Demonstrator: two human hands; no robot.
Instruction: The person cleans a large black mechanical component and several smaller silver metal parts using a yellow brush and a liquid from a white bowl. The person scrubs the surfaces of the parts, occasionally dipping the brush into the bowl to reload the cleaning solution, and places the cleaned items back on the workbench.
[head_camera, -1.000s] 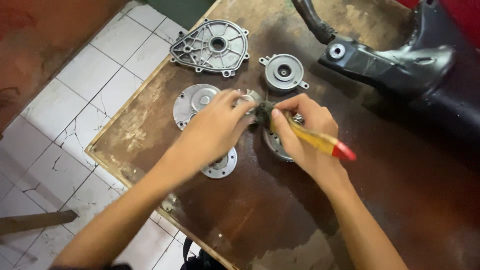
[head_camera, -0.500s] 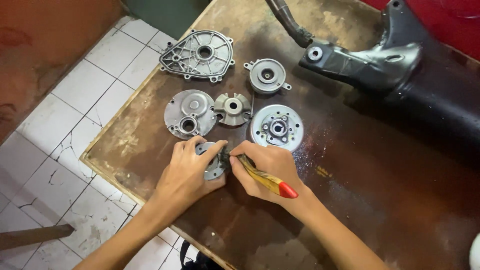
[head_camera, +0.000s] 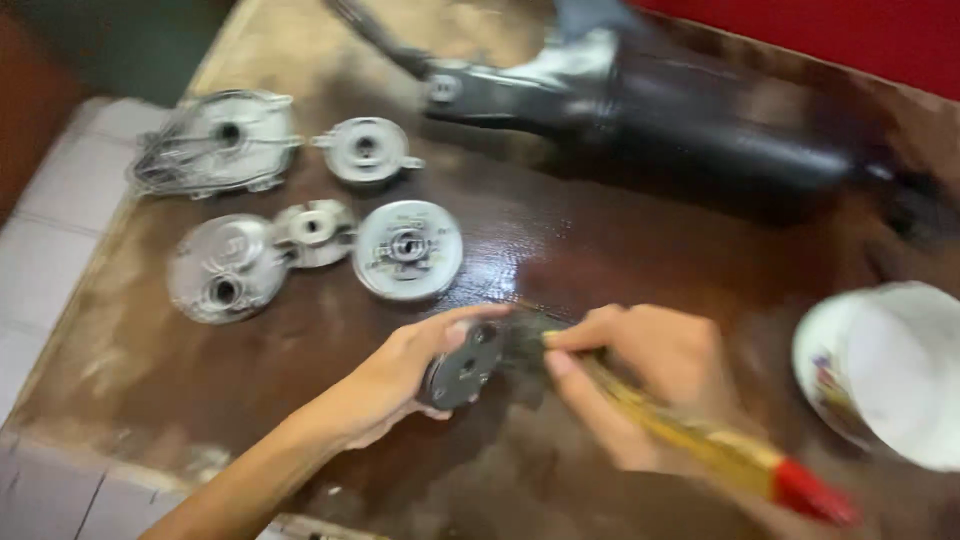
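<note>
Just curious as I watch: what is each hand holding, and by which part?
The left hand grips a small dark round metal part by its rim. The right hand holds a brush by its yellow handle, near the bristles.

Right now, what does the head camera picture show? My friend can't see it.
The left hand holds a small round dark metal part while the right hand brushes it with a yellow-handled, red-tipped brush. Five silvery metal parts lie on the wet brown table, near a white bowl.
</note>
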